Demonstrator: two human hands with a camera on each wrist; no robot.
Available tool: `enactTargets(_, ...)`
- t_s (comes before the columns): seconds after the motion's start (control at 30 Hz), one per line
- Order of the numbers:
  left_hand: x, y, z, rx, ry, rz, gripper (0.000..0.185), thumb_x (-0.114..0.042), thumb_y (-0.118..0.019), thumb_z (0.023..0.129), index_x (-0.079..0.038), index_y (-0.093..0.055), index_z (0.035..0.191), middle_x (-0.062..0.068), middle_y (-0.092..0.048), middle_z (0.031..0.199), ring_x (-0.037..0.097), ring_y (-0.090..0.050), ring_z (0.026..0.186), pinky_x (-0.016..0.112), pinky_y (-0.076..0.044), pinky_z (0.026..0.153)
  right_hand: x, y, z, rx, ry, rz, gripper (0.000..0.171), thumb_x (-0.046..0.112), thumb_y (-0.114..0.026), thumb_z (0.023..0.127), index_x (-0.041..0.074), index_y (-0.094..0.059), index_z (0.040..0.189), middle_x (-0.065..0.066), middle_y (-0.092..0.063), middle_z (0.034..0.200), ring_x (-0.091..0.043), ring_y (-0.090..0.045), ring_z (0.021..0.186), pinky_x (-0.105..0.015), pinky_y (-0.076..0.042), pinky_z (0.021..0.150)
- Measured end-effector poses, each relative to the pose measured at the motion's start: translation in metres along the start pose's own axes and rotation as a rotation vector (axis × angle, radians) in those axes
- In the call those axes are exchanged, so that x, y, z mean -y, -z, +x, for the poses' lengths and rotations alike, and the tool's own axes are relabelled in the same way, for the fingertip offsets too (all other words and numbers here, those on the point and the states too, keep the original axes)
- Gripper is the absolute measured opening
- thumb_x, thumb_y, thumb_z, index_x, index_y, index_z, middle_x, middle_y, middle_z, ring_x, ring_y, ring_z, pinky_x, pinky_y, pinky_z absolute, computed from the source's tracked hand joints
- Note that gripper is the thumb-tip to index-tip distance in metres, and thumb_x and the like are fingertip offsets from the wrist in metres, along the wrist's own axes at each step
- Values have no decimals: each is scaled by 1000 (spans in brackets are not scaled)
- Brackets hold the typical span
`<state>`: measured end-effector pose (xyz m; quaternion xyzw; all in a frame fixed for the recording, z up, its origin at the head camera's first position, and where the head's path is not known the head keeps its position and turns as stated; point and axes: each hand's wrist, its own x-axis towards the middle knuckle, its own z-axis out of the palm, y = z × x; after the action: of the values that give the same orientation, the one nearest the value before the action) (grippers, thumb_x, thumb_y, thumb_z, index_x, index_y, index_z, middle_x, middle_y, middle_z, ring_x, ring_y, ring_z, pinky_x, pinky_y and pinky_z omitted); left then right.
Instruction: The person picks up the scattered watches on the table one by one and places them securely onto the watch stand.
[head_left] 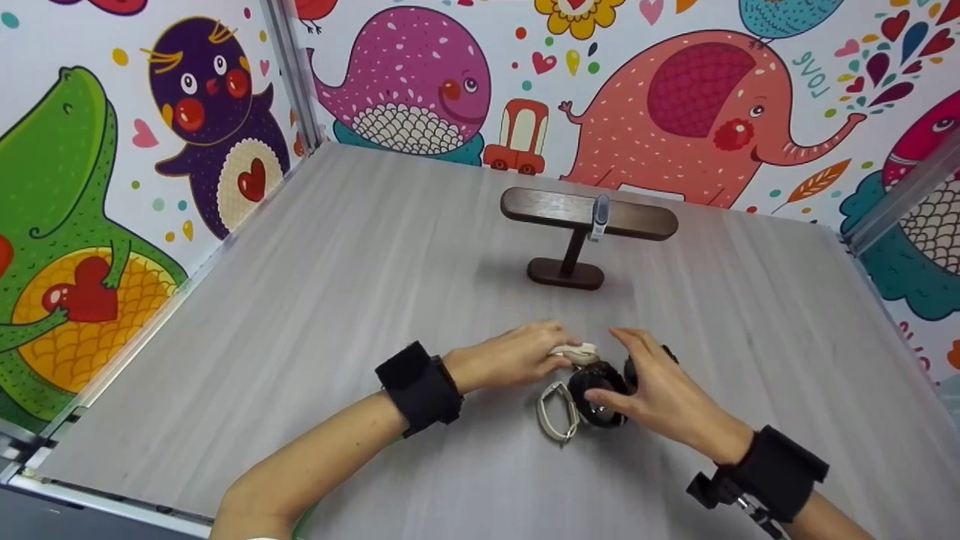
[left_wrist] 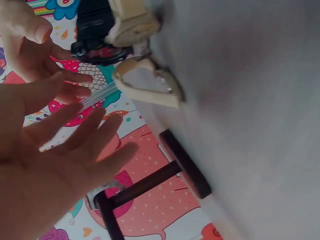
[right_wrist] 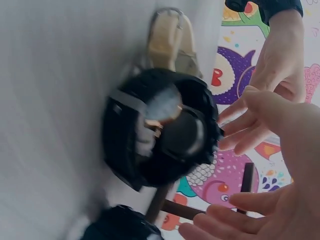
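**A:** What does the head camera show?

**B:** A grey wood-grain worktop (head_left: 300,315) inside a booth with cartoon animal walls. A dark wooden T-shaped stand (head_left: 587,225) sits toward the back, with one pale blue watch (head_left: 600,217) already hanging over its crossbar. Near the front, two hands meet over a small cluster of watches.

**A:** What are the hands doing?

**B:** The left hand (head_left: 517,356) rests on a cream-coloured watch (head_left: 576,351), its fingers curled over the strap; that grip seems to be closing on it. The right hand (head_left: 660,394) is spread, fingers relaxed, touching a black watch (head_left: 598,390) without clasping it. A white watch (head_left: 557,411) lies on the worktop just beside the black one.

**A:** How far along does the work look?

**B:** As a judgement, early: one watch is on the stand, and at least three remain down on the worktop, well apart from it.

**B:** The wrist cameras add detail. The right wrist view shows the black watch (right_wrist: 160,135) close up, with its strap looped round and a second dark watch below it, which the head view mostly hides behind the hand. The left wrist view shows that palm (left_wrist: 45,170) and the stand's base (left_wrist: 185,162), but not the fingertips' contact.
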<state>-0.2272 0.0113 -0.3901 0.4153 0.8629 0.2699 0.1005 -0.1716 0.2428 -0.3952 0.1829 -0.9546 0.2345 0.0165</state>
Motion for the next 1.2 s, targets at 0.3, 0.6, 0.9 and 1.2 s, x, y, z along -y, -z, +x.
enactTargets(0.3, 5, -17, -2, 63, -69, 39, 36, -7, -45, 105, -8, -60, 139, 10, -61, 140, 21, -56, 133, 29, -43, 116, -1, -15, -8, 18, -11, -28, 95, 47, -84, 77, -7, -44, 143, -25, -54, 139, -43, -54, 128, -58, -49, 105)
enactTargets(0.6, -1, -25, -3, 51, -122, 96, 34, -7, -47, 103, -7, -65, 132, 7, -57, 147, 19, -50, 140, 30, -37, 120, 4, -20, -10, 53, -91, 4, 81, 35, -88, 75, -3, -51, 136, -18, -59, 125, -31, -61, 112, -51, -56, 95)
enactTargets(0.9, -16, -11, -11, -16, -114, -58, 39, -15, -59, 101, -6, -59, 138, 13, -59, 142, 24, -56, 133, 31, -44, 115, 13, -2, -19, -58, -3, -11, 76, 17, -88, 71, -2, -51, 134, -16, -59, 123, -29, -61, 110, -49, -56, 92)
enactTargets(1.2, -16, 5, -13, -247, -232, -285, 82, -19, -79, 87, -3, -36, 154, 15, -38, 157, 29, -49, 139, 34, -43, 116, 14, 20, -17, -327, 301, 104, 91, -7, -89, 62, 1, -48, 142, -16, -57, 135, -15, -56, 121, -10, -43, 103)
